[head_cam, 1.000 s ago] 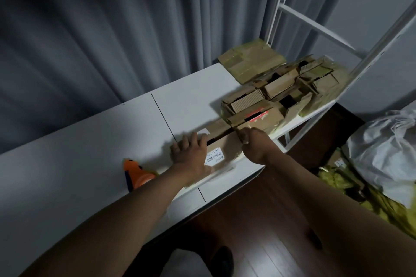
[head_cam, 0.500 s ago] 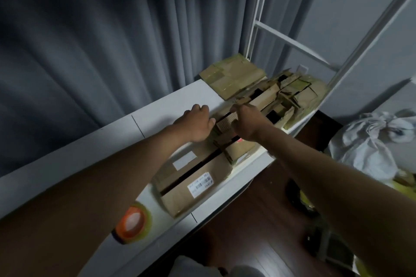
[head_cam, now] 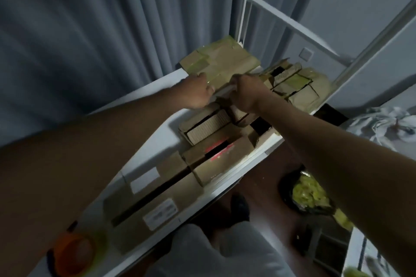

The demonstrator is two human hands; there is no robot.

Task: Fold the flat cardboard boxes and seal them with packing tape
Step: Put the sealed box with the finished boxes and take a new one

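- Since the head camera looks down along both arms, the nearest thing on the table [head_cam: 144, 132] is the tape roll [head_cam: 74, 253], orange inside, sitting at the near edge right by the left forearm.
- Just past that is the big open box [head_cam: 144, 200], lying along the near edge with its top flaps apart, so there's a dark slit down the middle. One white label [head_cam: 145, 177] is on the far flap, another on the near flap.
- Next along the same edge is a smaller open box [head_cam: 221, 159] with red print showing at its gap, touching the big one's end.
- Behind that, another box [head_cam: 207, 127] with a ribbed cardboard piece in its opening.
- Then the hands, side by side and near each other. The left hand [head_cam: 195, 93] has its fingers curled under, knuckles up, at the near edge of the flat cardboard [head_cam: 221, 65]. Whether it's actually pinching that edge can't be made out, it's blurry.
- The right hand [head_cam: 247, 94] is a fist too, curled round something pale at the same edge, can't tell what exactly.
- That flat cardboard has greenish tape patches and lies at the table's far corner against the curtain [head_cam: 112, 18].
- Right of it, at the far right end, a jumble of small taped boxes [head_cam: 297, 87] under the white frame [head_cam: 292, 24].
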